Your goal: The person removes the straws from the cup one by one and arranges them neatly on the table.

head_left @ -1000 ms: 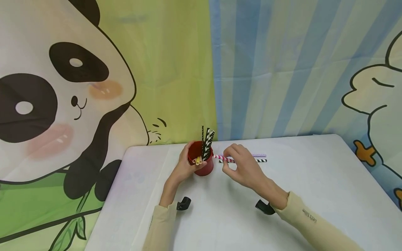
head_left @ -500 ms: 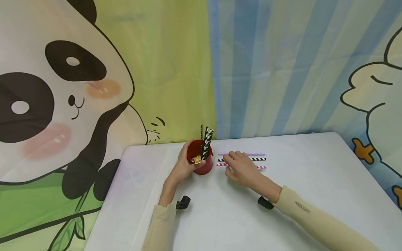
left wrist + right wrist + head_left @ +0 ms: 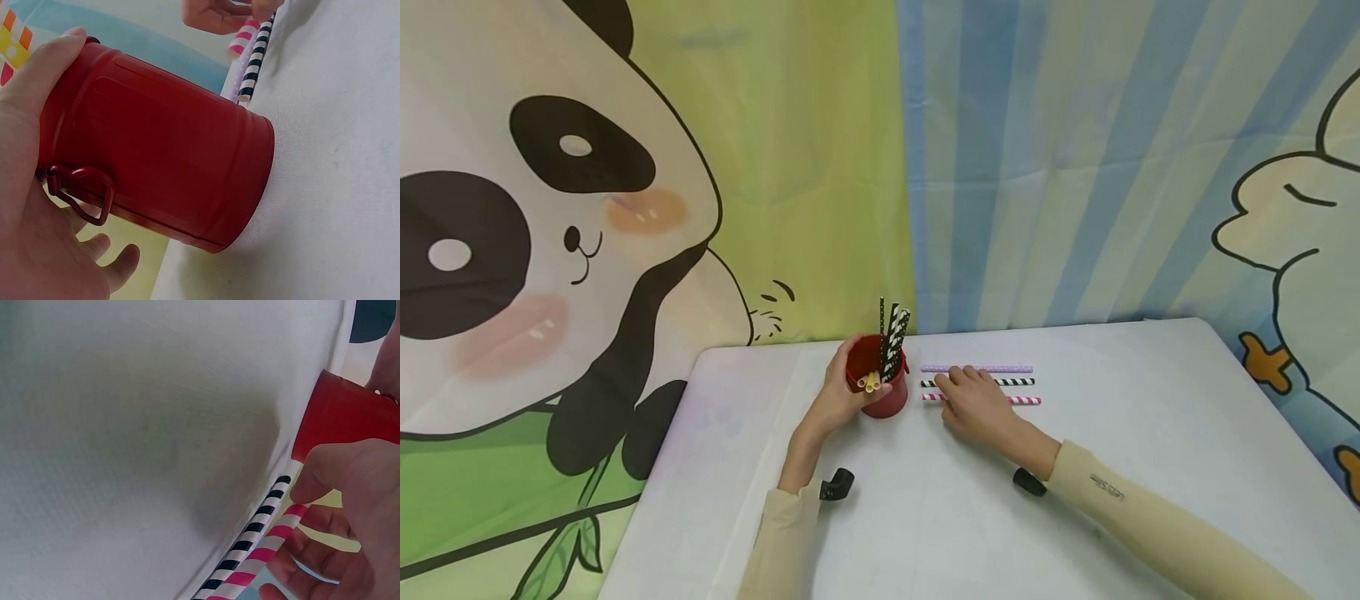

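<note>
Tilted in my left hand (image 3: 838,402) is a red metal bucket (image 3: 889,407), gripped at its rim, with black-and-white straws (image 3: 893,346) and yellow-patterned straws (image 3: 870,382) inside. My right hand (image 3: 985,412) is low over the table around a pink-and-white striped straw (image 3: 1024,400). In the right wrist view my thumb and fingers pinch near the end of this straw (image 3: 261,554). Behind it lie a black-and-white striped straw (image 3: 1018,382) and a purple dotted straw (image 3: 1015,368), roughly parallel. The left wrist view shows the bucket's side (image 3: 162,150) and wire handle.
The white table (image 3: 910,517) reaches back to a curtain (image 3: 820,167) printed with a panda, and with blue stripes at the right. Black wrist-mounted pieces (image 3: 837,485) sit beside both cuffs.
My right hand has lowered the pink-striped straw from beside the bucket to the table, in front of the other two, and shifted it slightly right. My left hand stays on the bucket.
</note>
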### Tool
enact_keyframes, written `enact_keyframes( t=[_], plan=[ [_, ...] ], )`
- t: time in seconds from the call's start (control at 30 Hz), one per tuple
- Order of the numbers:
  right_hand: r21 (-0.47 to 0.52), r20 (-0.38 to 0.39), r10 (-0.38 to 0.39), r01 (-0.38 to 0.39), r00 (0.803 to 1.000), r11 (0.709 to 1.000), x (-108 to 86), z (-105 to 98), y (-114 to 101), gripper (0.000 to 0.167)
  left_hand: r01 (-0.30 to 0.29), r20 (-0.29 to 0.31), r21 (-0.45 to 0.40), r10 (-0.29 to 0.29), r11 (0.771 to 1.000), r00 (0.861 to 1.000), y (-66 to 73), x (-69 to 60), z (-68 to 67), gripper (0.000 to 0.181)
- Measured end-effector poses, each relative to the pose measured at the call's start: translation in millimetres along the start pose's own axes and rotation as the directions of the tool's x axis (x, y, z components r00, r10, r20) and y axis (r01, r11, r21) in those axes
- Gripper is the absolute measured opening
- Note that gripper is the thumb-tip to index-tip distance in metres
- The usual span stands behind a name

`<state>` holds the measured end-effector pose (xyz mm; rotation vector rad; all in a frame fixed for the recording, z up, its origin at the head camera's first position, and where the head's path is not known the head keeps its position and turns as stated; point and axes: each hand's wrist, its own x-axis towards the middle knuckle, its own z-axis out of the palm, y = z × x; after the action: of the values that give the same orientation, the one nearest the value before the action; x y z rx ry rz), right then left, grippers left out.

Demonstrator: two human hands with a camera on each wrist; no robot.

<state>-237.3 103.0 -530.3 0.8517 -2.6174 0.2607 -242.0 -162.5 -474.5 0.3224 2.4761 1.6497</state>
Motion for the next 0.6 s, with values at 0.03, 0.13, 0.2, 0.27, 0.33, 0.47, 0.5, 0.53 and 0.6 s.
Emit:
enact_keyframes(
  t=[0.03, 0.13, 0.2, 0.27, 0.33, 0.47, 0.5, 0.53, 0.6],
  plan=[
    [-0.003, 0.007, 0.005, -0.005, 1.000, 1.000, 0.2, 0.6, 0.3, 0.022, -0.002, 0.000, 0.000, 0.002, 1.000, 1.000, 0.9, -0.5, 0.0, 0.099],
    [-0.011, 0.022, 0.020, -0.019, 1.000, 1.000, 0.7, 1.3, -0.1, 0.023, 0.001, -0.004, -0.001, -0.001, 1.000, 1.000, -0.3, 0.5, 0.4, 0.099],
    [-0.020, 0.026, 0.022, -0.022, 0.999, 1.000, 0.8, 2.1, -0.7, 0.024, 0.005, -0.007, -0.002, -0.005, 1.000, 1.000, -4.9, 2.8, 1.0, 0.099],
    [-0.036, 0.026, 0.020, -0.019, 0.999, 0.999, 0.9, 3.2, -1.3, 0.024, 0.012, -0.012, -0.002, -0.012, 1.000, 1.000, -14.7, 7.7, 2.5, 0.100],
    [-0.050, 0.025, 0.021, -0.020, 0.999, 0.999, 1.0, 4.3, -1.7, 0.024, 0.008, -0.018, -0.008, -0.008, 1.000, 1.000, -24.3, 12.0, 3.9, 0.100],
    [-0.068, 0.021, 0.031, -0.029, 0.999, 0.997, 1.6, 5.1, -2.6, 0.021, -0.018, -0.035, -0.020, 0.017, 1.000, 0.999, -39.3, 18.6, 6.1, 0.100],
    [-0.070, 0.020, 0.034, -0.033, 0.999, 0.997, 1.8, 5.3, -2.8, 0.020, -0.026, -0.039, -0.023, 0.025, 0.999, 0.999, -40.5, 18.9, 6.2, 0.100],
    [-0.071, 0.020, 0.036, -0.035, 0.999, 0.997, 1.9, 5.5, -2.9, 0.020, -0.033, -0.042, -0.024, 0.032, 0.999, 0.999, -41.3, 19.0, 6.1, 0.099],
    [-0.070, 0.016, 0.039, -0.038, 0.999, 0.997, 2.1, 5.6, -3.3, 0.019, -0.040, -0.049, -0.023, 0.038, 0.999, 0.998, -42.6, 18.8, 6.2, 0.098]
  ],
)
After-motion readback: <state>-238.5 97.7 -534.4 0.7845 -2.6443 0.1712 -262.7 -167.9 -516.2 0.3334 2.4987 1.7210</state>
